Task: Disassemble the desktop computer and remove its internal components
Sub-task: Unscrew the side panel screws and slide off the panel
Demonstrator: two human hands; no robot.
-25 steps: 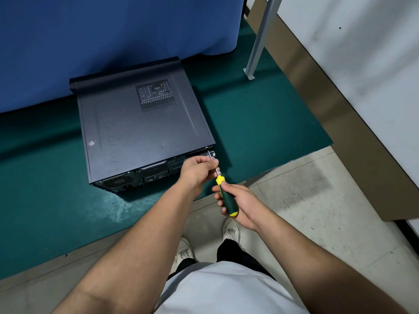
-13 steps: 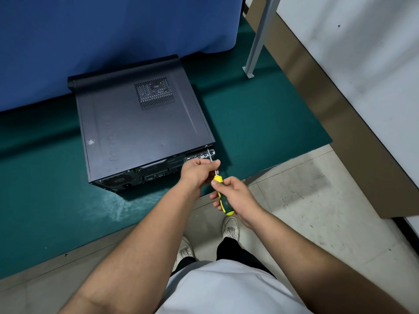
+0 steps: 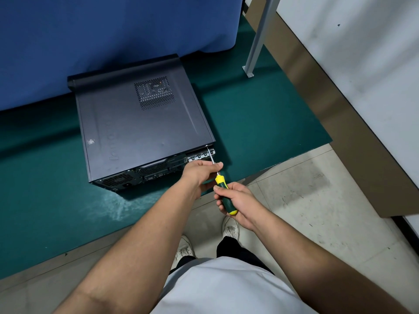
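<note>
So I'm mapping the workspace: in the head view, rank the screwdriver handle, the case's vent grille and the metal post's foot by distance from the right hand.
1. Screwdriver handle, held in the right hand.
2. Vent grille, on the case top, up and left.
3. Post's foot, far back, on the mat.

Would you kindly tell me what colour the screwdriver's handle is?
Dark green with yellow ends; the screwdriver handle shows clearly in the head view, gripped by the right hand.

Closed black computer (image 3: pixel 140 132) (on its side)
</note>
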